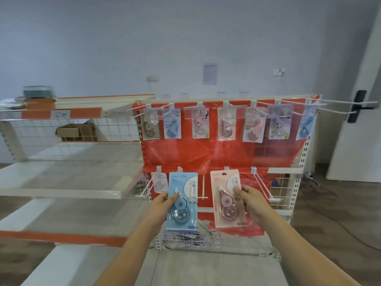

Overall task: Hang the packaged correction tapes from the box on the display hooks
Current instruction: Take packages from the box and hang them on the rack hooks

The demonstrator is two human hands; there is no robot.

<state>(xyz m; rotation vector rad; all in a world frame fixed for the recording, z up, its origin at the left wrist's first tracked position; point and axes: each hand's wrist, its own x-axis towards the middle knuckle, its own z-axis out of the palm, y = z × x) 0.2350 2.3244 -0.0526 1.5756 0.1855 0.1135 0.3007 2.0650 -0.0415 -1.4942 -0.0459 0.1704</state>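
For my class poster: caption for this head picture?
Left hand holds blue pack, right hand pink pack, before hooks.

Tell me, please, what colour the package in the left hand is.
Light blue package, seen in the head view.

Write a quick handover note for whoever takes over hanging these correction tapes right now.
Left hand grips a blue pack; right hand grips a pink pack. Both are held up in front of the lower hook row.
Done: seven packs hang along the top row; one pack hangs at lower left.
Left: hang these two on the lower hooks, then take more from the wire basket below.
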